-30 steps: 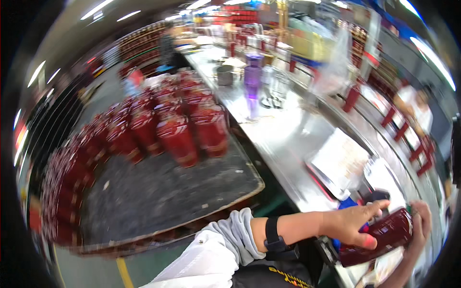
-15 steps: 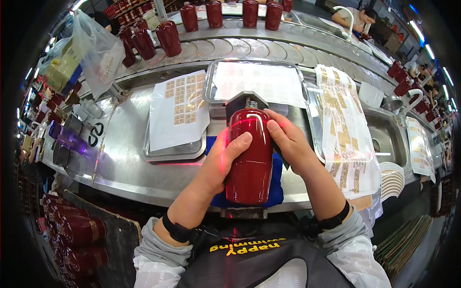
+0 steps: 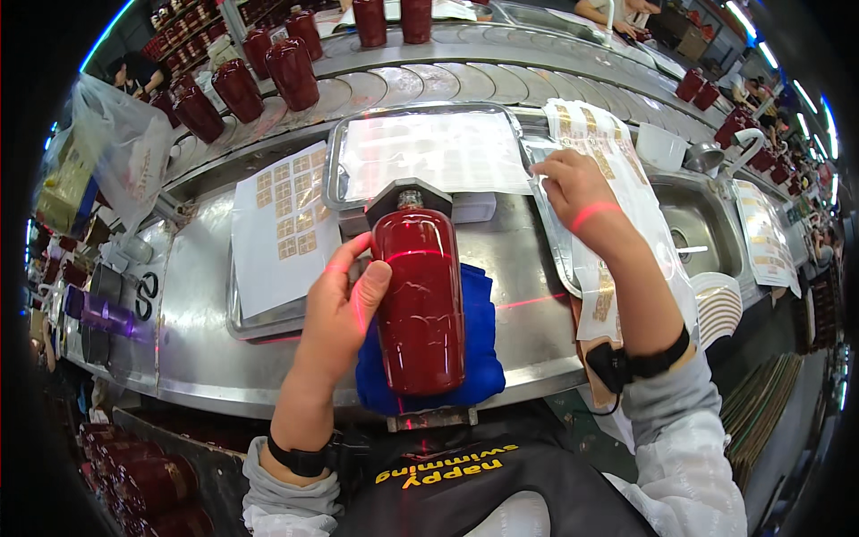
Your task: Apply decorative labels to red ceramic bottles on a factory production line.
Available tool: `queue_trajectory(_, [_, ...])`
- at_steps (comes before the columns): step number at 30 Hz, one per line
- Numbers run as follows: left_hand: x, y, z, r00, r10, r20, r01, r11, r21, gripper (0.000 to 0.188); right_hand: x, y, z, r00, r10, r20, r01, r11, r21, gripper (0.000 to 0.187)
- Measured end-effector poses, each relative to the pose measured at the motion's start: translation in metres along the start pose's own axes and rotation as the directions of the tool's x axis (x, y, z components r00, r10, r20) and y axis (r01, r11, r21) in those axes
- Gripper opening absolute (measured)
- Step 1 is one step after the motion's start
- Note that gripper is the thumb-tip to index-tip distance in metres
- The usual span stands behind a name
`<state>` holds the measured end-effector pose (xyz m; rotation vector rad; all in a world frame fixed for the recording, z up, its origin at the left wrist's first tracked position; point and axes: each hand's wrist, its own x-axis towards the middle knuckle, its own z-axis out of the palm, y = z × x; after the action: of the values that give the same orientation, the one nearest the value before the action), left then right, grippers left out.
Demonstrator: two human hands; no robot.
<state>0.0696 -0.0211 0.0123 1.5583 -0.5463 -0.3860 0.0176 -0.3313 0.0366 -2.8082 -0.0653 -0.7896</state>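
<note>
A glossy dark red glass bottle [image 3: 419, 313] lies on a folded blue cloth [image 3: 483, 336], its clear neck against a grey metal holder [image 3: 420, 186]. My left hand [image 3: 338, 309] is on the bottle's left side, with the thumb on the near face and the fingers at its upper edge. Out to the right, away from the bottle, my right hand [image 3: 577, 192] hovers over the left edge of the white sheets with gold stickers [image 3: 604, 134]. Its fingertips are drawn together; whether anything is between them is too small to see.
Behind the bottle stands a metal tray [image 3: 335, 170] with white sheets. Another sticker sheet [image 3: 259, 259] lies at left, near black scissors [image 3: 146, 295]. A conveyor [image 3: 429, 85] with red bottles [image 3: 291, 76] runs across the back. A sink [image 3: 707, 234] is at right.
My right hand has left the bottle and moved right and forward to the sticker sheets. My left hand stays at the bottle but has slid to its side. The view has shifted.
</note>
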Motion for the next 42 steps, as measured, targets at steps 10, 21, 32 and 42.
queue_trajectory(10, [0.015,-0.011,-0.019,0.997,-0.068,0.024,0.069,0.997,-0.036,0.037,0.018,0.036,0.009,0.918,-0.067,0.392,-0.014,0.979,0.201,0.015])
queue_trajectory(21, [0.030,-0.015,-0.025,0.989,-0.132,0.070,0.139,0.984,-0.108,0.030,0.027,0.059,0.026,0.918,0.014,0.397,-0.055,0.994,0.094,0.021])
queue_trajectory(32, [0.029,-0.018,-0.021,0.989,-0.106,0.107,0.119,0.985,-0.124,0.033,0.068,0.097,0.042,0.894,0.079,0.440,-0.126,0.989,0.079,0.022])
queue_trajectory(42, [0.028,-0.020,-0.021,0.978,-0.179,0.110,0.197,0.963,-0.184,0.029,0.133,0.123,0.109,0.855,0.315,0.413,-0.254,0.947,-0.195,0.039])
